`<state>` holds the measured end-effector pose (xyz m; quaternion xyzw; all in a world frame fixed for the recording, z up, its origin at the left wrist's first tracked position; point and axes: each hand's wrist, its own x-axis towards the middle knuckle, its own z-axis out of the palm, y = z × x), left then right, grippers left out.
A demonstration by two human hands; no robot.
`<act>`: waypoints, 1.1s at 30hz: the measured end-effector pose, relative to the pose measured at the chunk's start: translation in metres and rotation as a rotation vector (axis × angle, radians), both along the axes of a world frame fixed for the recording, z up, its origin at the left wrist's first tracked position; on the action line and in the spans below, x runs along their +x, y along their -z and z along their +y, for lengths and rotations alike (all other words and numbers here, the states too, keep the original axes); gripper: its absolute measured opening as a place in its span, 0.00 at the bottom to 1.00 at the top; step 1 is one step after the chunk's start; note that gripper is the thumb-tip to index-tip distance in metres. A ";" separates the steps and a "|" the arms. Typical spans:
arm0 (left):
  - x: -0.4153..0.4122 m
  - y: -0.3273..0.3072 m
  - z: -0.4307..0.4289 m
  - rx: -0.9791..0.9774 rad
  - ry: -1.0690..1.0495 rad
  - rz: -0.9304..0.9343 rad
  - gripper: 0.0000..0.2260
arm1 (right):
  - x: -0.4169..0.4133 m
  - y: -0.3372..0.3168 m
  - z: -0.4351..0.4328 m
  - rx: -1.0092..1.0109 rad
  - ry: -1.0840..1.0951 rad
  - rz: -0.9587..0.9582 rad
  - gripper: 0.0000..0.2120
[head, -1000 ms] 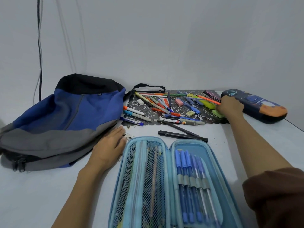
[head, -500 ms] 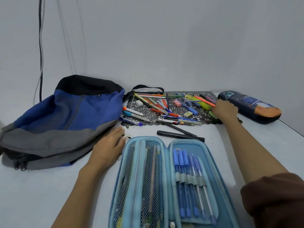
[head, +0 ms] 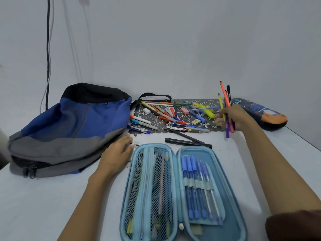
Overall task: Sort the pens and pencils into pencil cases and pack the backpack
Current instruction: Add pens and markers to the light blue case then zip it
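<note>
My right hand (head: 232,117) grips a bundle of thin coloured markers (head: 226,101), orange, yellow, black, purple and pink, held nearly upright above the right end of the dark lace mat (head: 184,117). Several pens, pencils, erasers and highlighters lie scattered on that mat. An open light-blue pencil case (head: 182,193) lies in front of me, with blue pens (head: 196,186) in elastic loops on its right half and a mesh pocket on its left. My left hand (head: 116,155) rests flat on the table beside the case. A blue and grey backpack (head: 69,129) lies at the left.
A dark patterned pencil case (head: 258,113) with an orange end lies closed at the far right, behind my right hand. Two black pens (head: 187,140) lie on the white table between the mat and the open case. A cable (head: 48,49) hangs down the wall at left.
My right hand has gathered a bundle of markers from the right end of the mat and lifted them upright. My left hand has stayed put.
</note>
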<state>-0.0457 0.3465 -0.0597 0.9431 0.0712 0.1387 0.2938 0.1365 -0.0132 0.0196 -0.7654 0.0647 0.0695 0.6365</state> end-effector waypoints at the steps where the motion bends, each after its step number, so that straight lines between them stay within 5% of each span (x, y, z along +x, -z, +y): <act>1: -0.001 0.000 0.000 0.001 -0.002 0.000 0.17 | -0.005 -0.002 0.003 0.076 -0.001 -0.008 0.05; 6: 0.000 -0.001 -0.001 -0.180 0.014 -0.030 0.16 | -0.032 -0.011 0.034 0.446 -0.095 -0.078 0.09; 12: -0.024 -0.048 -0.045 -1.098 0.007 -0.330 0.13 | -0.088 -0.044 0.104 0.772 -0.282 -0.256 0.09; 16: -0.038 -0.069 -0.086 -1.882 0.104 -0.113 0.13 | -0.138 -0.062 0.153 0.892 -0.422 -0.329 0.03; 19: -0.038 -0.079 -0.107 -2.220 0.113 0.012 0.15 | -0.171 -0.053 0.179 0.806 -0.465 -0.392 0.06; 26: -0.046 -0.084 -0.125 -2.317 -0.037 0.026 0.15 | -0.200 -0.024 0.183 0.552 -0.478 -0.406 0.06; 33: -0.052 -0.084 -0.129 -2.299 -0.108 0.045 0.15 | -0.207 -0.026 0.174 0.585 -0.542 -0.450 0.04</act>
